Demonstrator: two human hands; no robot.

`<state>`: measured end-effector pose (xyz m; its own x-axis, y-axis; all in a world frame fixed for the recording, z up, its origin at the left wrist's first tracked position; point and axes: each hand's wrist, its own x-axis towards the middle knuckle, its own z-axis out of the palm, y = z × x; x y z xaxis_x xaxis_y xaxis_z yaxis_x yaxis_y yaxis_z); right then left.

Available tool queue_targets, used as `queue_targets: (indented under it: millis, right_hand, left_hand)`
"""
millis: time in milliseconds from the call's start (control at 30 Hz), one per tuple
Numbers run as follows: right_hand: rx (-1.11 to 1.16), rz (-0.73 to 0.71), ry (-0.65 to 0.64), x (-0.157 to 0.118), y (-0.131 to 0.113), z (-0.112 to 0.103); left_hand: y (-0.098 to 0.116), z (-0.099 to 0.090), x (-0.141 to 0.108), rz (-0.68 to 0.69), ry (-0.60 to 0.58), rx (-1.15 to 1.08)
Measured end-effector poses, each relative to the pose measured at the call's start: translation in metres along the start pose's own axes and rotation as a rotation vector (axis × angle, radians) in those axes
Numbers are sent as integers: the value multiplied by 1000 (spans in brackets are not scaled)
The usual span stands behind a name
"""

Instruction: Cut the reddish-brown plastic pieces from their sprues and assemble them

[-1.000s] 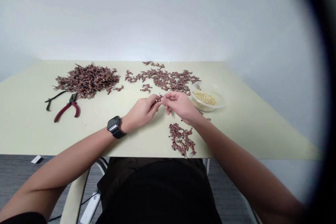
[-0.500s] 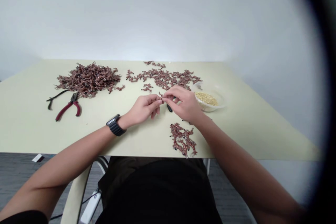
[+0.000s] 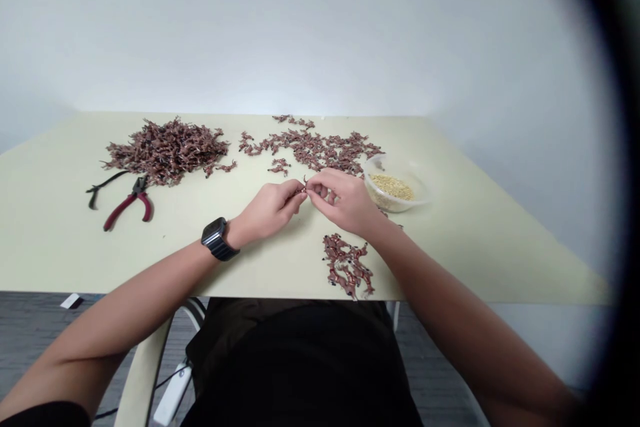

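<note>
Above the middle of the table, my left hand is closed in a pinch on a small brown animal figurine, mostly hidden by fingertips. From the other side, my right hand pinches the same figurine between thumb and forefinger, so the fingertips of both hands meet there. Close by the right hand stands a clear plastic bowl holding many tiny gold-coloured pieces. Similar brown figurines lie spread behind the hands, and a smaller cluster sits near the front edge, beside the right forearm.
A tall heap of brown figurines occupies the back left of the pale table. In front of it lie red-handled pliers and a black-handled tool. A wall rises behind the table.
Both hands have shifted slightly, with the right hand lower and a little left. Its fingertips have come closer to the left ones around the figurine. A dark object seen under the right hand is now hidden.
</note>
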<state>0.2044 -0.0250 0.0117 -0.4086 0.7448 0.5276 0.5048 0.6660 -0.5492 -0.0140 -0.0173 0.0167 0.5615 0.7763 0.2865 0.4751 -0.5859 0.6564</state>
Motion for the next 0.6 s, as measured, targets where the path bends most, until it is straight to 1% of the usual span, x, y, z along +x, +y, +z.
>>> queue_targets:
  millis: [100, 167, 233, 300, 367, 433, 467, 600]
  right_hand:
    - [-4, 65, 28, 0, -3, 2]
    - [23, 139, 35, 0, -5, 2]
    - [103, 219, 61, 0, -5, -1]
    - [273, 301, 68, 1, -3, -4]
    - [485, 364, -8, 3, 0, -7]
    - [648, 393, -112, 4, 2, -8]
    - [692, 397, -137, 4, 3, -8]
    - [739, 407, -122, 4, 4, -7]
  left_hand:
    - [0, 1, 0, -7, -12, -14]
    - [-2, 2, 1, -28, -18, -94]
    - [-6, 4, 2, -74, -37, -286]
    - [-9, 5, 4, -125, -82, -520]
    - [-11, 5, 5, -159, -148, -685]
    - [-11, 5, 6, -191, -208, -764]
    - [-10, 5, 5, -208, -230, -791]
    - [-9, 7, 5, -238, -268, -870]
